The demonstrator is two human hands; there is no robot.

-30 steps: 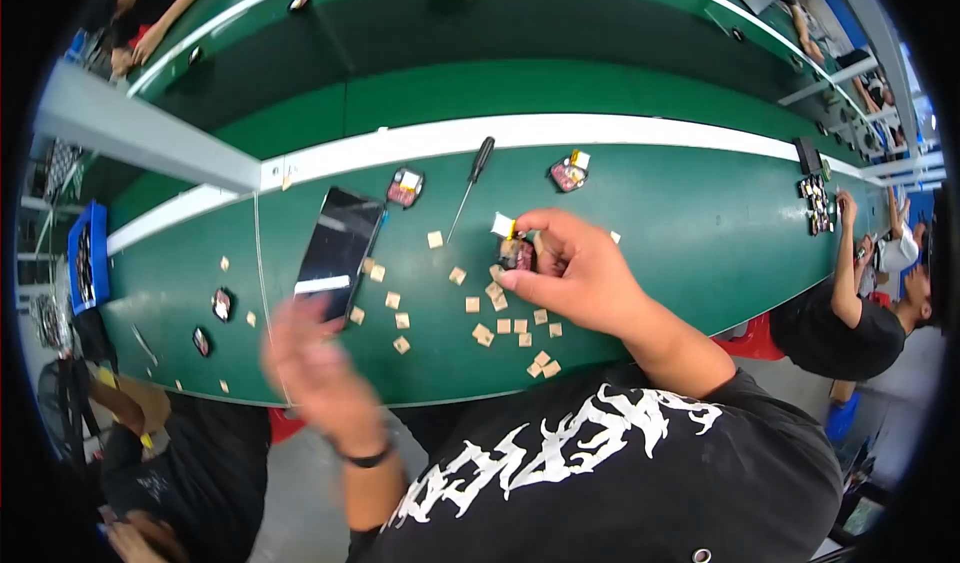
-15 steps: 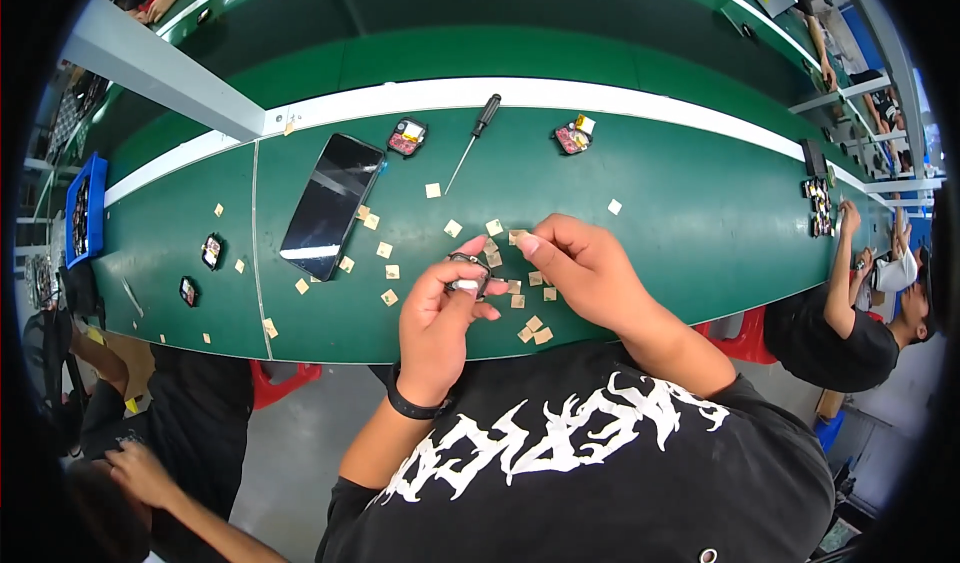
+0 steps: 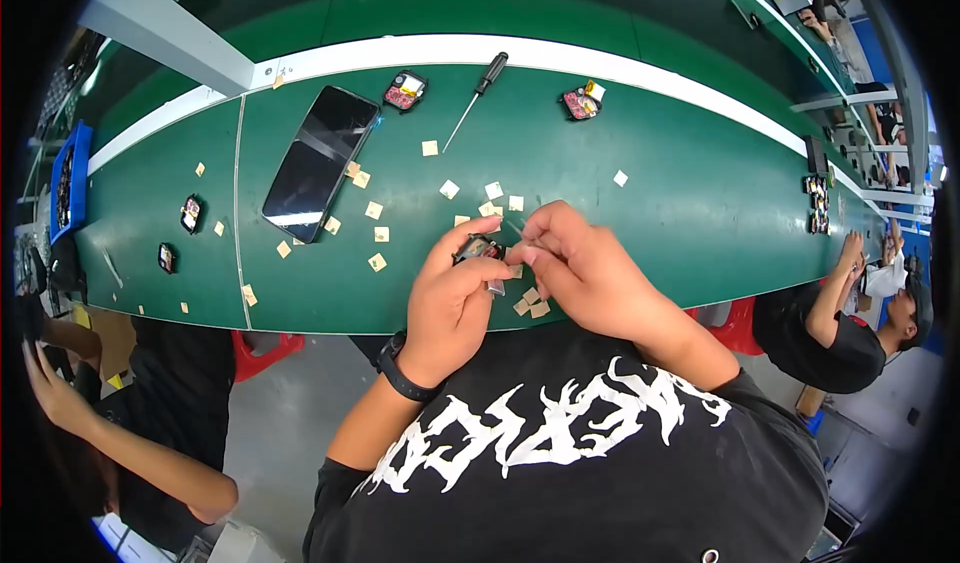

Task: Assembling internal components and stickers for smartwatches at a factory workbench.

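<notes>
My left hand (image 3: 450, 308) is closed around a small black electronic case (image 3: 478, 248) with coloured parts inside, held just above the near part of the green table. A small grey piece (image 3: 496, 286) sticks out below the case, between the hands. My right hand (image 3: 585, 273) meets the case from the right in a pinch. A thin pale sliver (image 3: 516, 229) shows by its fingertips, too small to name. Small cream paper squares (image 3: 450, 190) lie scattered around both hands, several of them partly hidden beneath the fingers.
A large black phone (image 3: 320, 163) lies left of my hands. Beyond are a screwdriver (image 3: 478, 98) and similar small cases, one at the back (image 3: 405, 91) and one at back right (image 3: 581, 101). A blue bin (image 3: 72, 178) stands far left. Co-workers sit at both sides.
My right hand has moved left and nearer, from beside a paper square to the case in my left hand. The table appears higher in view. The left co-worker's arm has shifted.
</notes>
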